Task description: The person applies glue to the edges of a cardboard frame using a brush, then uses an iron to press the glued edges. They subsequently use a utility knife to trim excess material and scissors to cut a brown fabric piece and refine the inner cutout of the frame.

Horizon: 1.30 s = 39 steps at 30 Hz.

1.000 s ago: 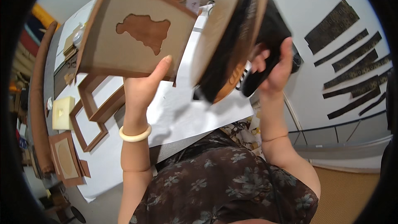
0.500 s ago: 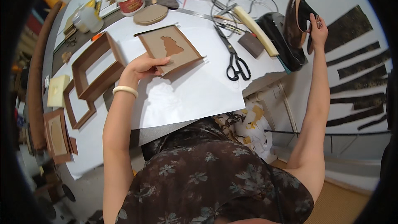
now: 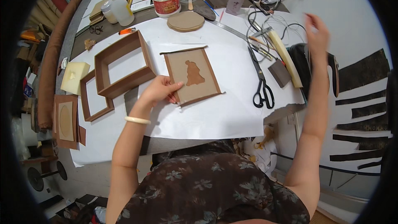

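My left hand [image 3: 161, 90], with a pale bangle on the wrist, pinches the left edge of a beige panel [image 3: 201, 66] between thumb and fingers. Brown strips border the panel, and a brown irregular shape lies at its middle. Under it is white paper [image 3: 199, 122] on the table. At the right my right hand [image 3: 317, 35] is raised, blurred and holding nothing I can see, its fingers partly apart. Behind that forearm an iron [image 3: 334, 74] shows in part beside a black case [image 3: 296, 54]; the arm hides most of it.
Black scissors [image 3: 263, 93], a dark block [image 3: 279, 74] and a cream bar [image 3: 286, 60] lie right of the panel. Brown box frames [image 3: 124, 64] stand to its left. Farther back are a white tub [image 3: 166, 0], oval boards [image 3: 185, 21], bottles [image 3: 122, 12] and a loose cable [image 3: 293, 25].
My right hand has let go of the iron, which is now lower, behind my forearm. The view has shifted, and the panel, still in my left hand, lies flatter over the paper.
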Motion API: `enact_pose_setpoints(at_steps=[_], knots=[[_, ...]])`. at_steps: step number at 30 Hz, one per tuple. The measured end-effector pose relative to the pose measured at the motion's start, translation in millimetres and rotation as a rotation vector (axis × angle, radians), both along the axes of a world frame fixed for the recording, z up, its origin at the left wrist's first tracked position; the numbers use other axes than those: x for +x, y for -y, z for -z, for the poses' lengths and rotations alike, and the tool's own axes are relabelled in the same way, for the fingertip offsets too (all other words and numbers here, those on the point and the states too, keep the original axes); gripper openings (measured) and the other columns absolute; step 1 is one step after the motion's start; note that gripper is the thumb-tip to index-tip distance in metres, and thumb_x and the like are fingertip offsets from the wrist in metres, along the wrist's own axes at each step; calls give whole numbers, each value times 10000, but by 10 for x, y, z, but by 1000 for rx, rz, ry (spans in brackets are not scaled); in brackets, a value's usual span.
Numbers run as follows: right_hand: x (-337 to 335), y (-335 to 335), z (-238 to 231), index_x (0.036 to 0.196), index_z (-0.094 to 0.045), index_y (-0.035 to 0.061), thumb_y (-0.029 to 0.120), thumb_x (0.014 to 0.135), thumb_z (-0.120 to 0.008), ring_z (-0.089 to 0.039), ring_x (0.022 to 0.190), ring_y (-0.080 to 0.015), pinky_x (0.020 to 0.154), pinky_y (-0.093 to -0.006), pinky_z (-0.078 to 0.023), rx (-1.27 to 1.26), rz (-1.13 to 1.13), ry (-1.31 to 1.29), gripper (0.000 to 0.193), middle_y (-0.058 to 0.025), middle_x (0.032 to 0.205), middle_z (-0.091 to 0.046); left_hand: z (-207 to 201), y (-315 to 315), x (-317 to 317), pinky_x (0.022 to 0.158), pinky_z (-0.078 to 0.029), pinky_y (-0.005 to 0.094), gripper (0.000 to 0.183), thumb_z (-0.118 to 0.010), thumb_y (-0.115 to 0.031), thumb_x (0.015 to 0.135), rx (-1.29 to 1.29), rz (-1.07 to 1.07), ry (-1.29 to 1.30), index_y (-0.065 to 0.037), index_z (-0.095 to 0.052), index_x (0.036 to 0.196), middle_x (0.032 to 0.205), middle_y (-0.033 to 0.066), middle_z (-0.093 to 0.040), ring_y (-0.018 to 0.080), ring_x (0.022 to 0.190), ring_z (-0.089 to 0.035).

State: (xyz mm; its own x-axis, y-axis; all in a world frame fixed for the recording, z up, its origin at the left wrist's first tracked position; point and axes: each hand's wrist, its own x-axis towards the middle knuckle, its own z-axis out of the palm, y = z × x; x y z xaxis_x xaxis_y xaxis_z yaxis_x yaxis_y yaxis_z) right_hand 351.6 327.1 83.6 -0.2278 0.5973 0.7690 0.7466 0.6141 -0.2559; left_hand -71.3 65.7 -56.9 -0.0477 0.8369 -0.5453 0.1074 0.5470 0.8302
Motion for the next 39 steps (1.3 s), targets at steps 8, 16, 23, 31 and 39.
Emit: enact_pose_setpoints(at_steps=[8, 16, 23, 31, 39], knots=[[-3215, -1144, 926, 1076, -690, 6, 202, 964, -614, -646, 696, -108, 644, -260, -517, -576, -488, -138, 238, -60, 763, -707, 40, 132, 92, 529, -472, 378, 477, -666, -382, 927, 380, 35, -616, 34, -638, 696, 548, 155, -597, 254, 484, -597], [-3386, -806, 810, 832, -681, -7, 336, 955, -645, -593, 515, -84, 499, -244, -457, -505, -400, -436, 366, -61, 632, -669, 81, 287, 86, 543, -475, 362, 114, -590, -105, 953, 762, -138, -323, -9, -615, 897, 705, 147, -656, 320, 603, -633], [-3198, -293, 727, 891, -716, 66, 288, 848, -759, -654, 865, -168, 706, -311, -507, -240, -453, -115, 230, -52, 887, -672, 62, 310, 129, 455, -406, 275, 221, -716, -103, 873, 862, -249, -393, 7, -616, 710, 592, 98, -606, 165, 462, -532], [-1774, -1424, 442, 1224, -613, 90, 305, 921, -678, -627, 882, -272, 786, -385, -515, 3, 396, 735, 378, -128, 989, -679, 100, 194, 180, 542, -418, 337, 175, -672, -127, 896, 1029, -180, -324, 11, -631, 796, 664, 123, -575, 246, 579, -530], [-1815, -1809, 290, 913, -673, -62, 313, 825, -720, -656, 922, -427, 791, -478, -534, -143, 53, 443, 388, -295, 948, -669, -1, 291, 205, 853, -463, 353, 266, -603, -70, 779, 899, 299, -450, -2, -581, 1036, 1028, 119, -566, 284, 990, -507]])
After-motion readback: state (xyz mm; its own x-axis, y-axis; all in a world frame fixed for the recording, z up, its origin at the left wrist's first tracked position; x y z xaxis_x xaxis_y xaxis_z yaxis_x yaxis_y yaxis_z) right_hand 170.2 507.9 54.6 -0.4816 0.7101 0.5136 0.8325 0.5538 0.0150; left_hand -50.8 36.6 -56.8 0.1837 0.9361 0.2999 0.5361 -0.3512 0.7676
